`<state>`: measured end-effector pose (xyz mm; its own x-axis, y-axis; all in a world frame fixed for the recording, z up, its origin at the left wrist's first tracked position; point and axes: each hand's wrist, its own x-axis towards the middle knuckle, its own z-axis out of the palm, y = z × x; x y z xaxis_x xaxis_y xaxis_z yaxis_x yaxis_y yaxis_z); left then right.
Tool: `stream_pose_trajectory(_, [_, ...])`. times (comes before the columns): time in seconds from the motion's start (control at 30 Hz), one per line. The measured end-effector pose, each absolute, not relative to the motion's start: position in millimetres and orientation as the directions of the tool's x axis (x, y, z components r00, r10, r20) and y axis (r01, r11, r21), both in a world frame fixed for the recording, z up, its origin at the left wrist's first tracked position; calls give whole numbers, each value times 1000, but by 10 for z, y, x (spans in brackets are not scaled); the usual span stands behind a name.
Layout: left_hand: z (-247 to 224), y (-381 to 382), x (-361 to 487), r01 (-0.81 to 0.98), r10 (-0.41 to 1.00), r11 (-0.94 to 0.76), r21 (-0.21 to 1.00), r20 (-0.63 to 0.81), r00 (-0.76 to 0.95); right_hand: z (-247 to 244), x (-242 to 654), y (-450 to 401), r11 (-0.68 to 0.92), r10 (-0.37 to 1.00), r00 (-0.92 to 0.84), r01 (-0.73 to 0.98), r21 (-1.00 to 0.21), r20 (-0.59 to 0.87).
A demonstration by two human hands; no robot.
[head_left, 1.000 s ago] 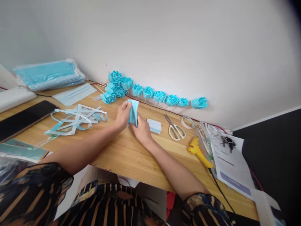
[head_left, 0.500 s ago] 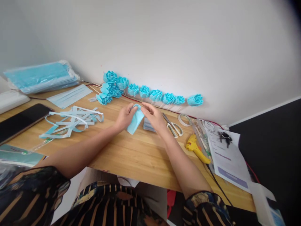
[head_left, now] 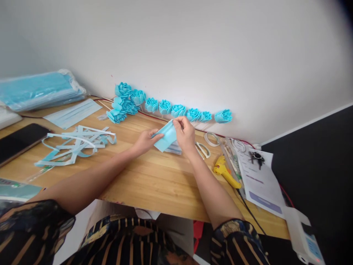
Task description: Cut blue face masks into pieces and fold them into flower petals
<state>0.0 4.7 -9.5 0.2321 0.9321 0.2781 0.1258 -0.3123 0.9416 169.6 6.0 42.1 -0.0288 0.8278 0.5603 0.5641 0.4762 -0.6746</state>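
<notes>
masks [head_left: 33,88] in bag [head_left: 75,96], blue sheet [head_left: 167,136] in left grip [head_left: 145,141] and right grip [head_left: 185,133]

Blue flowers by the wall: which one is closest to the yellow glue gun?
The rightmost flower, at the end of the row, nearest the yellow glue gun. All the other blue flowers sit farther left.

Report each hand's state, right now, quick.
Left hand: closed, holding the left side of a blue sheet, thumb on top.
Right hand: closed, pinching the same blue sheet near its far right corner.
</notes>
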Motion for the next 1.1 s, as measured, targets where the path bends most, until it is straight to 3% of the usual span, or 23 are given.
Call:
stream_pose_trajectory(0.23, [-188,81,24,106,928,-249,963,206,312,440,1878,140,447,800,-16,683,-577,600])
stream_pose_trajectory(0.7, [-44,37,-33,70,838,-194,979,128,530,527,1923,104,525,823,-180,603,-600,539])
stream_pose_trajectory(0.83, [97,30,-77,-76,877,-216,973,228,424,536,1850,45,554,824,-313,619,-557,472])
stream_pose_trajectory(0.97, [138,8,-73,-83,897,-194,977,211,388,527,1729,-54,589,806,-423,645,-487,414])
stream_pose_trajectory(1.1, [96,9,-60,-118,925,-138,983,170,340,514,1627,-115,532,842,-370,686,-497,392])
